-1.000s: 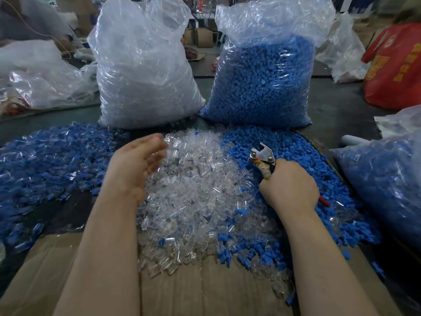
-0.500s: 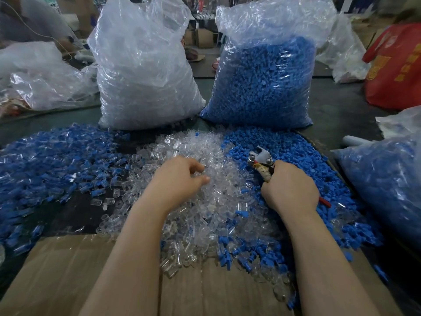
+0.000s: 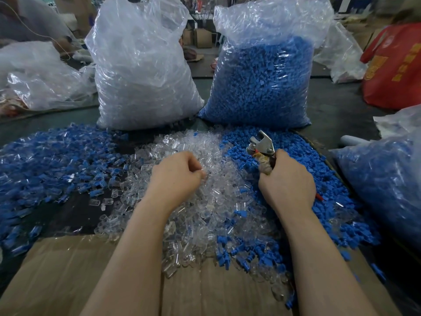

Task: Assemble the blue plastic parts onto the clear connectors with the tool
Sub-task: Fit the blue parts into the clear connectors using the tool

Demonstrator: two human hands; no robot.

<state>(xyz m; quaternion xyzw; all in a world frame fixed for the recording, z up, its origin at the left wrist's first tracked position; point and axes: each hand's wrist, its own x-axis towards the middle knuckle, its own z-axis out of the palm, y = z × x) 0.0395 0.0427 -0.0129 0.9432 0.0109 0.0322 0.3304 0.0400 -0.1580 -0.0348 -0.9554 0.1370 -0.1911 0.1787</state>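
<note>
Clear plastic: loose connectors (image 3: 182,201) heaped mid-table, between the forearms.
Blue parts (image 3: 296,160): heap just right of the clear one, under the tool.
Left hand (image 3: 175,176): fingers curled over the clear heap, pinching a clear connector at the fingertips.
Right hand (image 3: 287,185): clamped round the tool (image 3: 262,147); metal head points away.
Writing: yellow characters on red bag (image 3: 396,65), far right; blurred, unreadable.

Tool (image 3: 262,144): bare shiny metal head. Connectors (image 3: 193,201), 12 o'clock: clear glossy plastic. Blue parts (image 3: 296,156), 2 o'clock: matt plastic.
</note>
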